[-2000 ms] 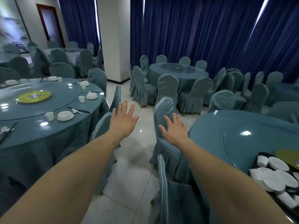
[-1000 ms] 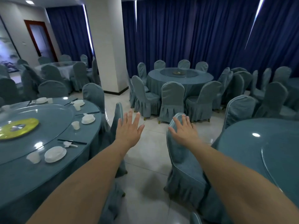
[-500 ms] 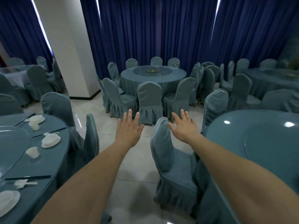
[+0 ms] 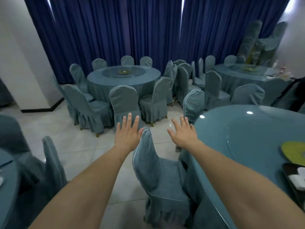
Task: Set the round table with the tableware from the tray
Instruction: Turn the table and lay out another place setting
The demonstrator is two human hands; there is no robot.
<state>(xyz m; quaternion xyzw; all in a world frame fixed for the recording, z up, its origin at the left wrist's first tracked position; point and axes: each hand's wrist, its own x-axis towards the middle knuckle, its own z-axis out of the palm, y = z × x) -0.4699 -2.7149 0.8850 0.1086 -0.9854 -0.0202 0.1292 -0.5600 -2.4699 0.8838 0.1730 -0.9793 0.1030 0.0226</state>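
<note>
Tray of white tableware, glimpsed at the right edge of the round table, beside the yellow-green disc on the glass turntable. Nothing yet carried: left hand and right hand held out flat, fingers straight and spread, empty, well apart from the tray. Left hand seen above the covered chair tucked at the table's rim; right hand over the table's near edge. Setting judged barely begun on this table. Best approached by turning right, reaching past the chair back, and lifting pieces singly from the tray, stacked plates steadied with the free hand. Contents of tray mostly cropped, not countable.
</note>
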